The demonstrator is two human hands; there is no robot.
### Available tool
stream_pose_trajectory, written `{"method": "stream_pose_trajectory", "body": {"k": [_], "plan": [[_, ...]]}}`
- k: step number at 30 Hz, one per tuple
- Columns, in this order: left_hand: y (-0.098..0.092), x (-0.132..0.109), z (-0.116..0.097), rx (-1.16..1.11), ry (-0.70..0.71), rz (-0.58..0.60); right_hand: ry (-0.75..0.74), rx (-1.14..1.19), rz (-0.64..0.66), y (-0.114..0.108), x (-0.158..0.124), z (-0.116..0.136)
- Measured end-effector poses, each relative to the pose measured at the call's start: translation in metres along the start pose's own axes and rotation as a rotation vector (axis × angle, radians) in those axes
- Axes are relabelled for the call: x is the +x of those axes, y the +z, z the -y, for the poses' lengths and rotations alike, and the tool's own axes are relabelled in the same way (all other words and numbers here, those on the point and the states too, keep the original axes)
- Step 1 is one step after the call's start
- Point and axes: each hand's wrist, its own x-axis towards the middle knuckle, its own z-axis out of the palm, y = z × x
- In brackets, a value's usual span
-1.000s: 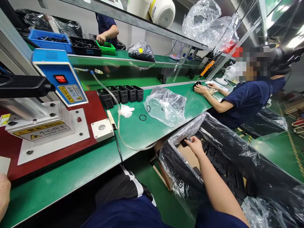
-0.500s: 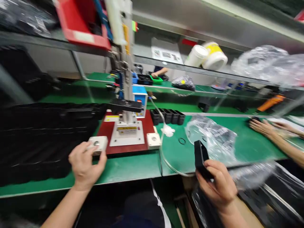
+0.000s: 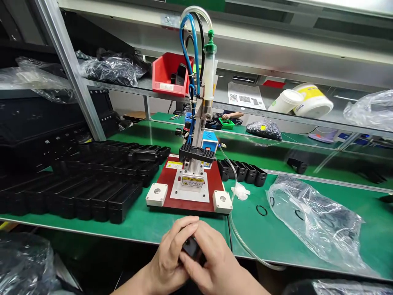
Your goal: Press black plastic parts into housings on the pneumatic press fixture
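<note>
In front of the bench edge, my left hand [image 3: 168,259] and my right hand [image 3: 216,255] are closed together around a small black plastic case [image 3: 190,247]. The fingers cover most of the case, so only a dark part shows between them. Just beyond the hands stands a bench press with a syringe [image 3: 209,73] on a dark red base plate [image 3: 165,184]. A black ribbed block [image 3: 197,152] sits low on its column. Two white button boxes are at the base's front corners: a left button box [image 3: 156,195] and a right button box [image 3: 222,202].
Rows of black cases [image 3: 101,200] fill the bench at left; several more black cases [image 3: 242,171] stand right of the press. A clear plastic bag [image 3: 322,229], a black rubber ring [image 3: 261,210] and a hose [image 3: 245,242] lie at right. Another person's hand [image 3: 227,116] shows behind.
My left hand has left the left button box and joined my right hand on the black case. The right hand has brought the case left to the middle. The view has turned left.
</note>
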Motion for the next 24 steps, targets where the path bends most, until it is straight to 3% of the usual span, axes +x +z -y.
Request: {"method": "stream_pose_trajectory", "body": {"k": [2, 5, 7, 10, 13, 16, 20, 24], "plan": [[-0.005, 0.008, -0.002, -0.048, -0.166, -0.127, -0.008, 0.029, -0.055, -0.005, -0.004, -0.005], [-0.012, 0.027, -0.007, -0.257, -0.493, -0.298, 0.11, 0.089, -0.118, -0.005, -0.01, -0.016], [-0.015, 0.04, -0.01, -0.447, -0.562, -0.323, 0.173, 0.192, -0.092, -0.002, -0.011, -0.022], [-0.018, 0.057, -0.009, -0.53, -0.478, -0.283, 0.124, 0.278, -0.124, -0.003, -0.002, -0.03], [-0.023, 0.077, 0.003, -0.367, -0.371, -0.207, 0.063, 0.181, -0.239, -0.018, 0.017, -0.039], [-0.03, 0.108, 0.025, -0.176, -0.263, -0.126, 0.012, 0.03, -0.295, -0.042, 0.048, -0.052], [-0.037, 0.159, 0.065, 0.036, -0.104, -0.119, -0.082, -0.119, -0.336, -0.064, 0.097, -0.076], [-0.033, 0.191, 0.104, 0.126, -0.234, -0.076, -0.074, -0.267, -0.341, -0.07, 0.132, -0.106]]}}
